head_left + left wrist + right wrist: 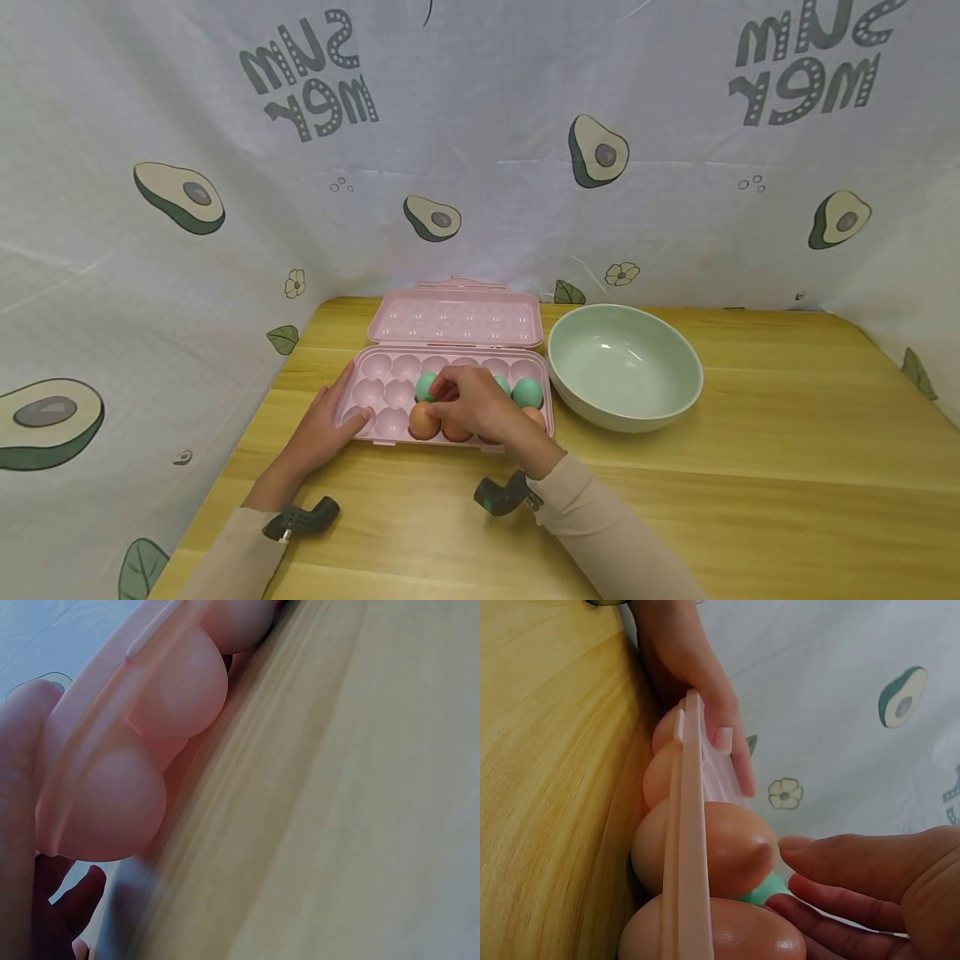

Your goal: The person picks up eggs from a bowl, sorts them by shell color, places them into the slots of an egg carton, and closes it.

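Our left hand (322, 429) lies flat with straight fingers against the left end of the pink egg box (390, 392) on the bench (750, 467), while our right hand (480, 408) reaches over the eggs. Its fingertips seem to pinch a green egg (426, 386), though they hide most of it. If the pinch is too soft the egg could slip and bump the brown egg (422, 422) next to it and crack

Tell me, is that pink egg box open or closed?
Open. The pink egg box has its lid swung back flat on the table, so the cups and the eggs show.
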Available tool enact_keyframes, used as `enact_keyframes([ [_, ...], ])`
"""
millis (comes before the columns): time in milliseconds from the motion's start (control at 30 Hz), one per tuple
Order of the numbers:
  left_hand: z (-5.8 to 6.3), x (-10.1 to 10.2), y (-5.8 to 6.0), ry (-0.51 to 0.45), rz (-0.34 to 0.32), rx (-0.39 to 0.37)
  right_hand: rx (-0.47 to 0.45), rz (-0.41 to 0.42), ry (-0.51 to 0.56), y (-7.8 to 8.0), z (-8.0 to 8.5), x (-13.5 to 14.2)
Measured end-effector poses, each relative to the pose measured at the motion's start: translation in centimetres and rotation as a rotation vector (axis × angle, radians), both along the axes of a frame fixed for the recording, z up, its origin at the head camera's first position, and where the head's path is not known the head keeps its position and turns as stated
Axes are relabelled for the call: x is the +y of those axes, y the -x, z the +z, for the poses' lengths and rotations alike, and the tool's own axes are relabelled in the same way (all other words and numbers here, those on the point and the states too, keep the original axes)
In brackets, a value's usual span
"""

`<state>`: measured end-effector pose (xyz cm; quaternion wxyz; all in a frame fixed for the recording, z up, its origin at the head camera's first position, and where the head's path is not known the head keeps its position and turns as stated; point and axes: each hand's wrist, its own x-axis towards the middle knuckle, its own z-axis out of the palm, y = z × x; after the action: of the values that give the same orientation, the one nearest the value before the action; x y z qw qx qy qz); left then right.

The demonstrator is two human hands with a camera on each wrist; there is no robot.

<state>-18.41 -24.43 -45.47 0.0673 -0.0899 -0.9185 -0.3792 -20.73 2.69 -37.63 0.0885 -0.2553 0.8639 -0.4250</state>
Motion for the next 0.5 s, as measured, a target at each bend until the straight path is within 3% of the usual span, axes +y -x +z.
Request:
enact_keyframes([
  [500,1.2,-0.2,0.1,0.013,0.021,-0.040,-0.022,-0.021,0.054,0.6,0.8,1.3],
])
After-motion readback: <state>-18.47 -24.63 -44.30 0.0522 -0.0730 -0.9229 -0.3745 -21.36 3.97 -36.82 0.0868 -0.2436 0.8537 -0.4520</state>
